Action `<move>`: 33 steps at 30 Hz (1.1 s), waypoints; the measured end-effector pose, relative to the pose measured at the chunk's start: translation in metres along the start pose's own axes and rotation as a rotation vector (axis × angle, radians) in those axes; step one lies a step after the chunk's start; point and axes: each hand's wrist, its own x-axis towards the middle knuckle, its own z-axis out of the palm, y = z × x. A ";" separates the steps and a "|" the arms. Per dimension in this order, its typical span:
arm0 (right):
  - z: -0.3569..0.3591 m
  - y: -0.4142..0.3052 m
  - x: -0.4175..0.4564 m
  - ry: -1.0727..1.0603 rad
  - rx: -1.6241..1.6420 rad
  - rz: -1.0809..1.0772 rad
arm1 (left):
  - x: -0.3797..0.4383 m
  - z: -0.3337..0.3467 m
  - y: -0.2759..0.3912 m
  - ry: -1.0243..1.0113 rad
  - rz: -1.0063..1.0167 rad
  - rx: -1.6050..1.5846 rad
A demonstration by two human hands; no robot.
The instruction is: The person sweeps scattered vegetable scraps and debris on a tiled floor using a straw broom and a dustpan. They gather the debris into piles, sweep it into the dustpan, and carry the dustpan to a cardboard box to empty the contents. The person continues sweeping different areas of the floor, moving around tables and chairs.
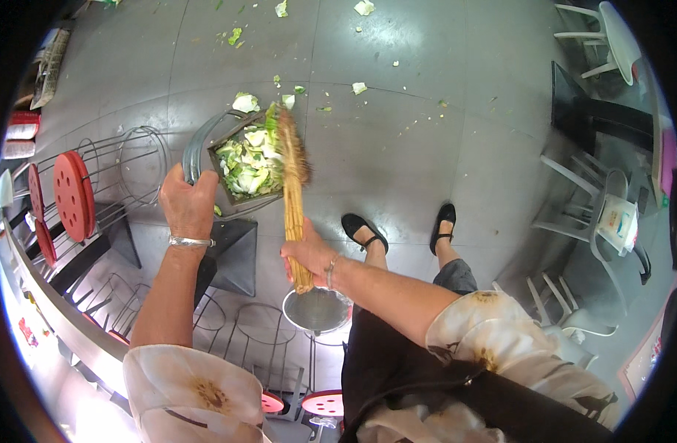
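Note:
My left hand (189, 202) is closed on the curved grey handle (193, 152) of a dustpan (227, 192). Cabbage leaf scraps (249, 163) fill much of the pan. My right hand (310, 256) grips the bundled stalks of a short straw broom (294, 213). The broom's brown bristles lie along the right edge of the pan, over some of the leaves. A larger leaf piece (245, 103) rests on the tiled floor (382, 144) just beyond the pan, and more scraps are scattered farther off. Whether the bristles touch the floor is hard to tell.
Wire-frame stools with red seats (69, 196) stand at the left beside a table edge (67, 326). A round metal container (317, 310) is below my right hand. Black table bases (233, 257) stand near the pan; white chairs (582, 205) are at the right.

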 end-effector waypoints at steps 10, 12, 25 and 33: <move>-0.053 -0.015 -0.034 -0.294 0.032 -0.060 | 0.019 -0.014 -0.039 0.033 0.068 0.132; -0.066 0.000 -0.060 -0.238 -0.066 -0.089 | 0.023 -0.020 -0.043 0.052 -0.085 0.096; -0.095 -0.032 -0.058 -0.070 -0.167 -0.108 | 0.031 -0.046 -0.036 0.064 -0.213 0.319; -0.177 -0.034 -0.159 0.411 -0.327 -0.264 | 0.037 -0.097 -0.113 -0.061 0.081 0.753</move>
